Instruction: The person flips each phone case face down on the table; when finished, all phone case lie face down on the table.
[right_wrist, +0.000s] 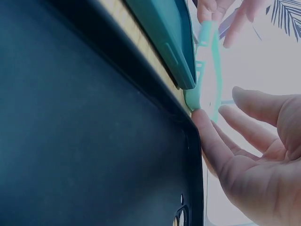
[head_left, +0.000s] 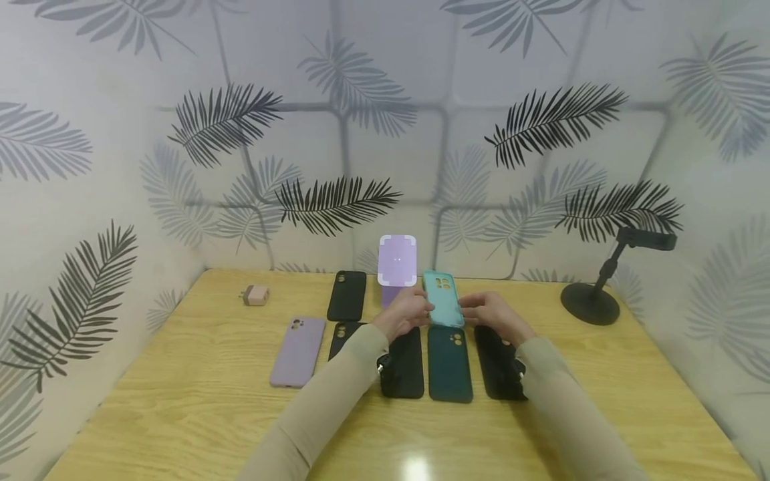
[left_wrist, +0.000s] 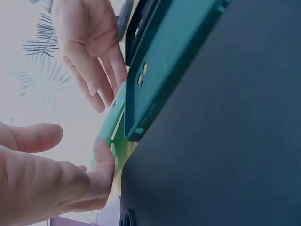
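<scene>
A turquoise phone case (head_left: 445,304) lies between my hands at the back of the table, its camera cutouts toward the wall. My left hand (head_left: 409,310) touches its left edge with the fingertips, thumb held away from it in the left wrist view. Along the opposite edge, my right hand (right_wrist: 256,141) rests its fingertips, with the thumb raised and the fingers fairly straight. Just in front lies a dark green phone case (head_left: 450,367). Black phone cases (head_left: 403,367) lie on either side of it, the right one partly under my right wrist in the head view.
A lilac phone case (head_left: 298,353) and another black case (head_left: 347,296) lie to the left. Behind my left hand stands a purple panel with white corners (head_left: 397,259). A pink plug adapter (head_left: 257,295) sits far left, a black stand (head_left: 591,304) far right. The patterned wall closes the back.
</scene>
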Motion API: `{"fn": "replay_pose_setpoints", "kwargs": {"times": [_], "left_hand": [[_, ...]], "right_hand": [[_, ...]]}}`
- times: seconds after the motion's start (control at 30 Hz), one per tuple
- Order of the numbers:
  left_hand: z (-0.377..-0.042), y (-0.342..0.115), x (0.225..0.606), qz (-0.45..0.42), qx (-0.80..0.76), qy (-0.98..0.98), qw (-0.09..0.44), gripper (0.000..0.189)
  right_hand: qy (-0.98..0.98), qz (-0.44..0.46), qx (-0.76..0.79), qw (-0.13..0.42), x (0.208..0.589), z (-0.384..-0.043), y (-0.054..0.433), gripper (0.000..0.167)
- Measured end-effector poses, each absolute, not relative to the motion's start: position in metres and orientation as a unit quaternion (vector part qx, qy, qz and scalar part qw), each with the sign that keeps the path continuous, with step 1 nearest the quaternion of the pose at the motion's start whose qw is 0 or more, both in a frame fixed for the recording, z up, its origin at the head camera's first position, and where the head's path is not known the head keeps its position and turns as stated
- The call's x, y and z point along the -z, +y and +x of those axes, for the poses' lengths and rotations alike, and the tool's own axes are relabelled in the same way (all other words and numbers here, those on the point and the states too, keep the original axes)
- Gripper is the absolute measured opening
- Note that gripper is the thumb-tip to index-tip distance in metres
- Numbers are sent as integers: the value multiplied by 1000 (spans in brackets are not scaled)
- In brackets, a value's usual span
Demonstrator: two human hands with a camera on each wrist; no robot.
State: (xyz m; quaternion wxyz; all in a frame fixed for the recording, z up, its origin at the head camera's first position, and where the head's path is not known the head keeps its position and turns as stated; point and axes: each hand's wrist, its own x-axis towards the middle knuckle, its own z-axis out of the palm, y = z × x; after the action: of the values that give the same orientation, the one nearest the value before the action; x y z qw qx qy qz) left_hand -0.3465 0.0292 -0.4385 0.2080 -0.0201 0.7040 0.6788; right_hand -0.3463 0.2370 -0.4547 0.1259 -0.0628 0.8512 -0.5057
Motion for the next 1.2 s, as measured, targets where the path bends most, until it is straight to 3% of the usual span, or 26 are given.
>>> {"fn": "replay_pose_setpoints", "kwargs": {"times": [0.33, 0.97, 1.2], "left_hand": [[-348, 34, 436, -14, -741, 625, 244, 60], [-347, 50, 435, 27, -760, 598, 254, 51], [-348, 47, 438, 24, -707, 656, 264, 50]], "right_hand": [[813, -68, 558, 153, 454, -348, 237, 48], [767, -76, 608, 188, 450, -350, 229, 65], [776, -45, 613, 143, 452, -355, 232, 57]]}}
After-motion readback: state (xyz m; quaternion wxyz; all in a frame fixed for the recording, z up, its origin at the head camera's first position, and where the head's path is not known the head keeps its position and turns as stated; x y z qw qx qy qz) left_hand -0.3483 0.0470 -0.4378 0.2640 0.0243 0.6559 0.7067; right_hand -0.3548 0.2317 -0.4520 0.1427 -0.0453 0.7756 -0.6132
